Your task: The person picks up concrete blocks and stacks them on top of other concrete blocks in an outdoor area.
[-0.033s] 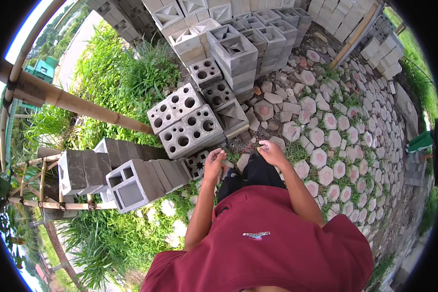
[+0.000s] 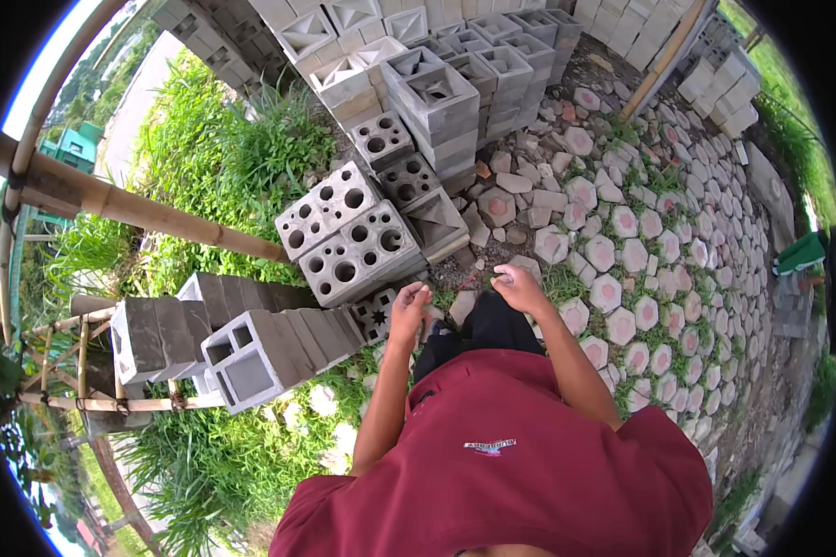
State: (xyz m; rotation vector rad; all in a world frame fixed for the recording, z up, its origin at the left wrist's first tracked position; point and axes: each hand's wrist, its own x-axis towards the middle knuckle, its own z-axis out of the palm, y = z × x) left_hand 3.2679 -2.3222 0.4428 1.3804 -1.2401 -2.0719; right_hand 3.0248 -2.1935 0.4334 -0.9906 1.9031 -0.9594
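Observation:
My left hand [image 2: 406, 313] is held in front of my waist with its fingers curled in. Just beyond it stands a grey concrete block with round holes [image 2: 355, 252], apart from the hand. My right hand [image 2: 520, 289] hangs at about the same height, fingers bent and the thumb near the forefinger. No object shows in either hand. Between them are my dark trousers [image 2: 492, 330] and a strip of ground. Close to the left wrist, a block with a star-shaped opening [image 2: 374, 316] lies low beside a row of grey hollow blocks [image 2: 279, 357].
Tall stacks of vent blocks [image 2: 434, 93] rise ahead. Hexagonal pavers with reddish centres [image 2: 606, 292] cover the ground on the right, with rubble [image 2: 515, 183] near the stacks. A bamboo pole [image 2: 158, 206] crosses at the left above grass. Someone's green sleeve [image 2: 802, 252] shows at the far right.
The view has shifted slightly, so the blocks and pavers sit a little further left in the picture. Both hands keep nearly the same pose.

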